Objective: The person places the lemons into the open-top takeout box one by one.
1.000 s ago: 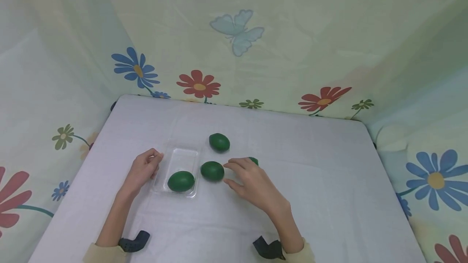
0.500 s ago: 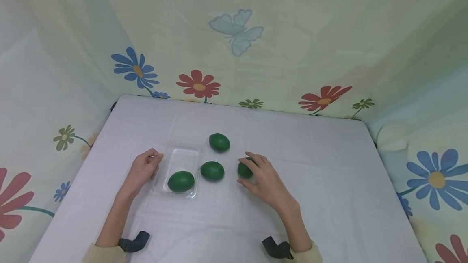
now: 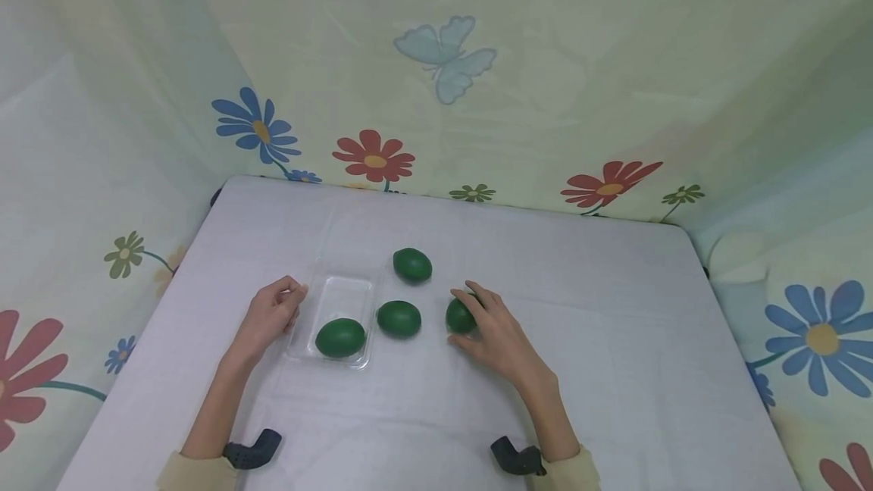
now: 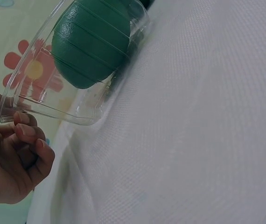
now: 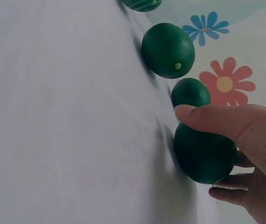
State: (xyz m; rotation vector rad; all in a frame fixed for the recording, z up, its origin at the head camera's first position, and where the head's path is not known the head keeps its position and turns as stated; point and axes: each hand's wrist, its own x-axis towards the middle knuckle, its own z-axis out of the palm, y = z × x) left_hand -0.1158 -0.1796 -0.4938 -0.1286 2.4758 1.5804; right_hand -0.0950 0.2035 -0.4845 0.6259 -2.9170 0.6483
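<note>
Hands: right (image 3: 501,336) curls round a lime (image 3: 460,316) (two more beside), left (image 3: 269,317) pinches the tray (image 3: 341,295).

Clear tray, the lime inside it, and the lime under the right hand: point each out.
clear tray (image 3: 339,294), head view, bare floor.
lime in tray (image 3: 339,338), head view, top.
lime under right hand (image 5: 203,156), right wrist view, side.

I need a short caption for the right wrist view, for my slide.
Right hand grips a green lime on the white cloth, two more limes beyond.
</note>
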